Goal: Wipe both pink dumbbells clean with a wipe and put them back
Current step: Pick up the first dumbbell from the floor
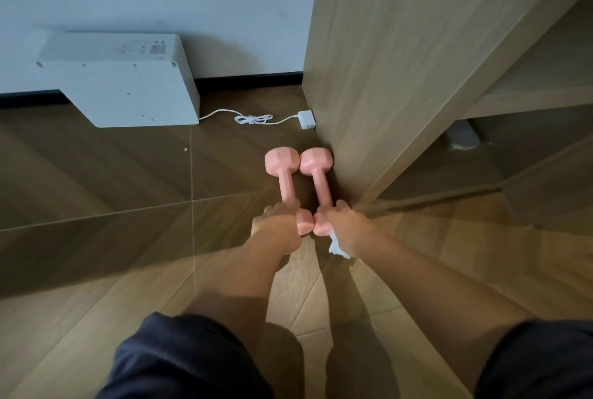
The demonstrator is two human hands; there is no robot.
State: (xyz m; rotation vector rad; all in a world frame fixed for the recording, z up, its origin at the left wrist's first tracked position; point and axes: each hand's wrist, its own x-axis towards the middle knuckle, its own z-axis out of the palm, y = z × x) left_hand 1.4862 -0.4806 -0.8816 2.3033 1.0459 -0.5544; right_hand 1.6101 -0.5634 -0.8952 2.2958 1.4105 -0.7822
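My left grip [276,222] closes on the left dumbbell [285,185], my right grip [345,225] on the right dumbbell [318,182]; both lie on the floor [128,174], cabinet [385,77] at three o'clock, wipe [337,246] bunched under my right palm. They look stiff, heavy, smooth: best held mid-handle

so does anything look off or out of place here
Mostly tidy: the two pink dumbbells lie parallel beside the wooden cabinet. Only the white charger and cable lie loose on the floor, and the white box looks scuffed.
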